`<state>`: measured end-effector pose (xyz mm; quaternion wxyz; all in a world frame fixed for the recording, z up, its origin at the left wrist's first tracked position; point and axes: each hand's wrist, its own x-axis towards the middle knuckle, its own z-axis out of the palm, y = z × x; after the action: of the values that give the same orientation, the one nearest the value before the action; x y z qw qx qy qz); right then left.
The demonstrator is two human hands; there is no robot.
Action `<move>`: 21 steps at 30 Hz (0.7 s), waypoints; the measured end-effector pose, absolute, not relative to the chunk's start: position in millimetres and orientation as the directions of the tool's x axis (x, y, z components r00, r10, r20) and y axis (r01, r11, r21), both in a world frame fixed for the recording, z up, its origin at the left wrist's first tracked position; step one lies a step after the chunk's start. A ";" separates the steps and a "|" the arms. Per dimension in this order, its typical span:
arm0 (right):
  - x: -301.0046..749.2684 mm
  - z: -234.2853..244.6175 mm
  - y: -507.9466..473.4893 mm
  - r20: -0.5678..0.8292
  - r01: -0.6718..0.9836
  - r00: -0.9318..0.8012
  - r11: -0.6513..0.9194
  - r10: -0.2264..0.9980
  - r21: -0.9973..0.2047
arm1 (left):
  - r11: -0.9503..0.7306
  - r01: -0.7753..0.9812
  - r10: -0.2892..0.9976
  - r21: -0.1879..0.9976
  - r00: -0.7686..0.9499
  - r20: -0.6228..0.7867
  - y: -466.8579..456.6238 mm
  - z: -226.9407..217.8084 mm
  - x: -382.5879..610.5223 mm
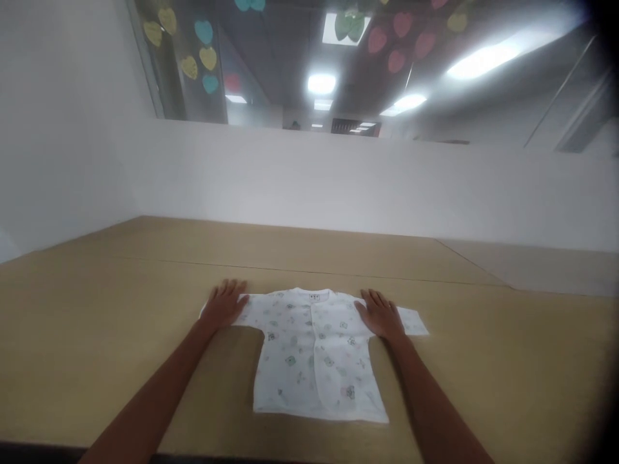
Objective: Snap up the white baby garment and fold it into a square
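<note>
A small white baby shirt [309,361] with a scattered print lies spread flat on the wooden table [145,361], collar toward the far side and both sleeves stretched out sideways. Its front seam runs down the middle. My left hand [225,306] rests flat on the left sleeve, fingers apart, covering most of the cuff end. On the other side, my right hand [380,314] lies flat where the right sleeve meets the shoulder, and the rest of that sleeve shows beyond it. Neither hand grips the cloth.
A white wall [290,180] stands behind the table, with another wall [62,129] on the left. Above the back wall is a glass window [271,71] with coloured heart stickers and ceiling lights seen through it. The table's near edge [43,449] runs along the bottom.
</note>
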<state>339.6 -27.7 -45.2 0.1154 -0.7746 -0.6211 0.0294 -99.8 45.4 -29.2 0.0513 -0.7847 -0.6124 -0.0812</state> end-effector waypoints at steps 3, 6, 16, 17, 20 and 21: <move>344.3 -39.5 -31.6 0.140 0.930 0.319 -0.282 0.937 -0.234 | -0.185 0.982 0.955 0.048 0.168 0.243 48.5 -21.8 -119.4; 334.5 -32.2 -33.8 0.208 0.921 0.355 -0.302 0.911 -0.247 | -0.265 0.959 0.905 0.103 0.211 0.370 35.3 -7.9 -100.6; 285.4 -40.2 -34.1 0.250 0.967 -0.025 0.086 0.968 -0.238 | -0.904 0.257 0.325 0.341 0.932 0.158 -147.6 5.1 78.6; 286.6 -41.4 -34.4 0.234 0.967 -0.033 0.090 0.972 -0.240 | -0.923 0.238 0.293 0.302 0.944 0.150 -154.0 0.7 78.6; 290.2 -42.4 -34.1 0.233 0.962 -0.031 0.092 0.972 -0.256 | -0.923 0.249 0.289 0.294 0.952 0.100 -161.7 -1.5 55.0; 290.6 -41.8 -33.8 0.241 0.961 -0.027 0.092 0.970 -0.262 | -0.898 0.254 0.291 0.360 0.955 0.054 -163.0 4.2 42.8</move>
<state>290.6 -33.8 -41.8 0.1804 -0.6737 -0.7166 0.0133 42.8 -163.0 4.2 -0.1773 -0.9727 -0.1401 -0.0533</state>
